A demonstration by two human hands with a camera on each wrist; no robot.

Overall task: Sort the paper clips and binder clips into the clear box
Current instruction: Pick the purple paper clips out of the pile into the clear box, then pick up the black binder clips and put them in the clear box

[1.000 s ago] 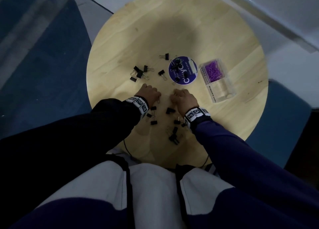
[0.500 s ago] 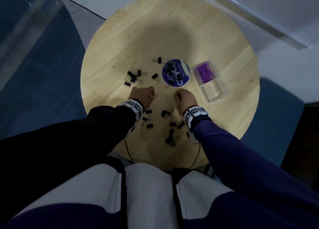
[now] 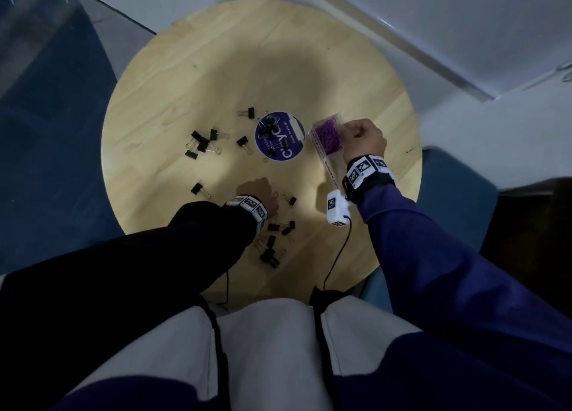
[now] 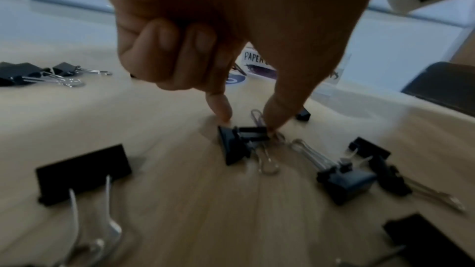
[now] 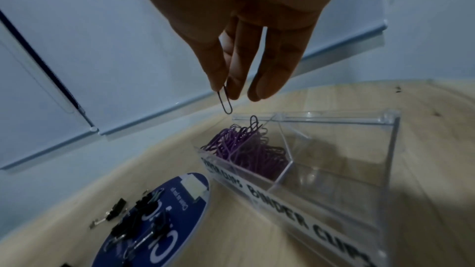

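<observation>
1. The right hand (image 5: 241, 33) hangs above the clear box (image 5: 334, 149), fingers pointing down. Thumb and forefinger pinch one dark paper clip (image 5: 225, 99) by its top end, so that it dangles just over the far compartment.
2. That far compartment holds a heap of purple paper clips (image 5: 246, 149). The near compartment, labelled "BINDER CLIPS" on the front wall, looks bare in the right wrist view.
3. In the head view the right forearm reaches out across the round wooden table (image 3: 216, 70), the knuckles bent over the far end of the box.
4. The left hand (image 4: 205, 38) is low over the near part of the table. Its outer fingers are curled into the palm, while the forefinger and thumb point down with their tips at a black binder clip (image 4: 236, 145), one on either side. The tips touch it; whether they have closed on it I cannot tell.
5. More binder clips (image 3: 201, 144) lie scattered on the wood around the left hand and further off to the left. A few rest on a round blue disc (image 3: 278, 136) just beside the box.
</observation>
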